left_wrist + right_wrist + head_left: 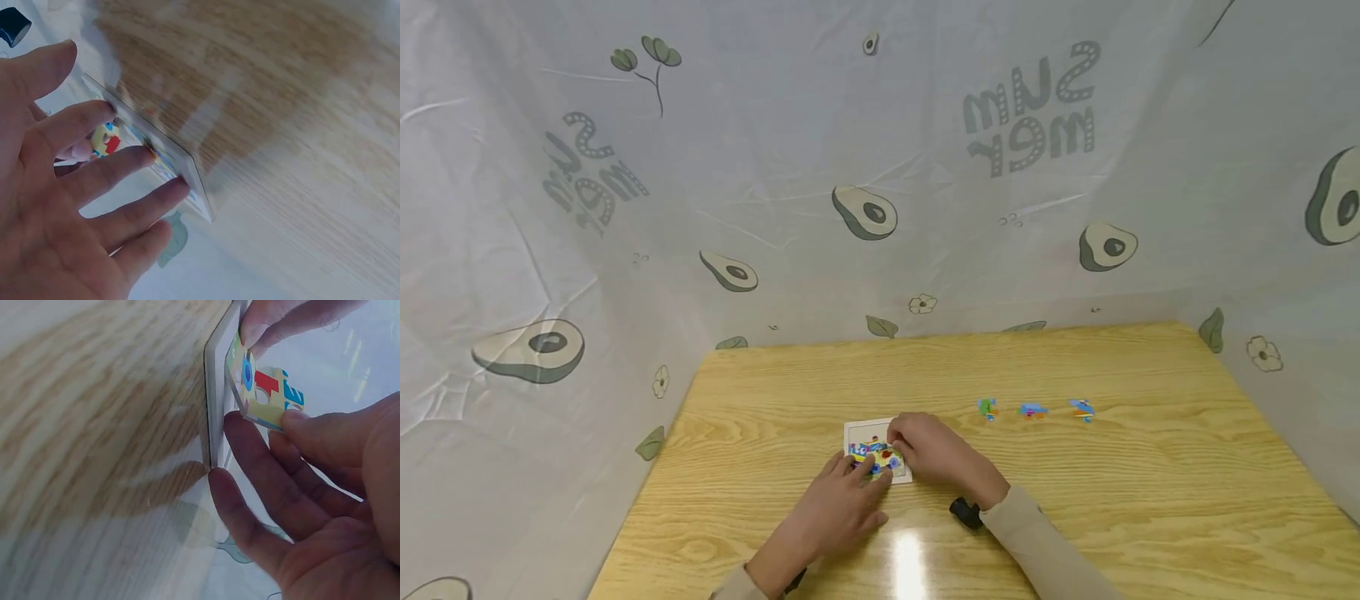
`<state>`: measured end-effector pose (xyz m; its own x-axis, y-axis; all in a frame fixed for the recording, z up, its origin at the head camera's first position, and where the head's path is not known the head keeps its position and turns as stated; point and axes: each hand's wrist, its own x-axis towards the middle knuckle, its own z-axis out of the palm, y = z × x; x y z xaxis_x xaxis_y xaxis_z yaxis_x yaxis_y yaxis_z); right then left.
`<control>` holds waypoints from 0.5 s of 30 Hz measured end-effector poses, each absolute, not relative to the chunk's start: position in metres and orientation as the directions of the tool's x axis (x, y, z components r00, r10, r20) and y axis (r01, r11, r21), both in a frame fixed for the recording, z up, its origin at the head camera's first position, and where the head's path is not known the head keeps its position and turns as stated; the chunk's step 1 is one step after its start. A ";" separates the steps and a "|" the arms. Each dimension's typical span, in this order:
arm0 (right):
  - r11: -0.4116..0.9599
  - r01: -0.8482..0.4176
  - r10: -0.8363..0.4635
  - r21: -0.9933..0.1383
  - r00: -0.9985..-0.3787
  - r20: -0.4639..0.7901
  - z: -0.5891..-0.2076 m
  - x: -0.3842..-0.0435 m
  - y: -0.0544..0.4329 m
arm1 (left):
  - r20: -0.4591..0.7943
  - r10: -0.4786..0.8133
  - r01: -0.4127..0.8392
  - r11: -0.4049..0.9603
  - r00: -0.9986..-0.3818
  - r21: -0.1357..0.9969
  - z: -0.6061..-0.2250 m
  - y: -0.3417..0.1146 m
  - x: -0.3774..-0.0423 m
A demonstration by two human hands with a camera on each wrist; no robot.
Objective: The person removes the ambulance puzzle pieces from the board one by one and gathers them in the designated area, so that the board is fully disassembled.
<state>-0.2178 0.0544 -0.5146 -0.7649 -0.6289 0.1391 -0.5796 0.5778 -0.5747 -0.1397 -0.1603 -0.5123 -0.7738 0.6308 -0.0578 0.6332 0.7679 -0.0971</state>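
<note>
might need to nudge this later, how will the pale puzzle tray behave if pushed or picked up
The pale puzzle tray is probably stiff, as its edges look straight. It looks thin, so likely light. Lying flat on the glossy table, it may slide when pushed but should hardly tip.

The wood-grained table (pixel 1187 467) (glossy, with a bright reflection (pixel 908 567) at its near side) bears a pale puzzle tray (pixel 859 430) left of its middle; farther right, three small colourful pieces (pixel 1033 410) lie spaced in a row.
</note>
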 end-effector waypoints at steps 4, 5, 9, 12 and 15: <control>0.571 -0.561 -0.632 -0.599 -0.766 0.116 -0.514 -0.220 0.055 | -0.044 0.636 0.636 0.762 -0.770 -0.119 -0.513 -0.158 -0.141; 0.569 -0.565 -0.637 -0.597 -0.762 0.114 -0.514 -0.220 0.055 | -0.037 0.638 0.637 0.761 -0.769 -0.123 -0.513 -0.158 -0.141; 0.541 -0.648 -0.695 -0.535 -0.703 0.148 -0.512 -0.218 0.058 | -0.007 0.641 0.635 0.759 -0.768 -0.143 -0.514 -0.157 -0.141; 0.517 -0.713 -0.740 -0.473 -0.650 0.171 -0.512 -0.215 0.059 | 0.015 0.648 0.638 0.753 -0.761 -0.158 -0.514 -0.156 -0.142; 0.514 -0.756 -0.761 -0.405 -0.620 0.191 -0.513 -0.211 0.060 | 0.035 0.659 0.645 0.745 -0.752 -0.172 -0.516 -0.155 -0.143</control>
<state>-0.2107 0.0597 -0.5129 -0.6203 -0.7606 0.1914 -0.7557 0.5144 -0.4053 -0.1425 -0.1554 -0.5156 -0.7518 0.6585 0.0352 0.6445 0.7450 -0.1721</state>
